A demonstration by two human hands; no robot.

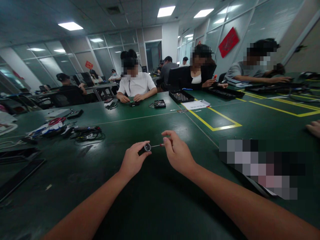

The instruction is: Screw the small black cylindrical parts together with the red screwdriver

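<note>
Just above the green table, my left hand (132, 159) is closed, pinching a small round part (147, 147) between thumb and fingers. The part has a silvery rim and a dark inside that faces me; I cannot make out its exact kind. My right hand (179, 154) is closed around a thin screwdriver (157, 145) with a reddish handle, most of which the fingers hide. Its metal shaft points left, and the end reaches the right side of the round part. Whether the tip touches it or sits in a screw is too small to tell.
Bundled cables (88, 133) and tangled leads lie on the left, above flat black pieces (21, 178). A black parts tray (181, 96) and a white sheet (196, 105) lie ahead. Co-workers sit across the table (120, 206); another person's hand (314, 128) shows at right.
</note>
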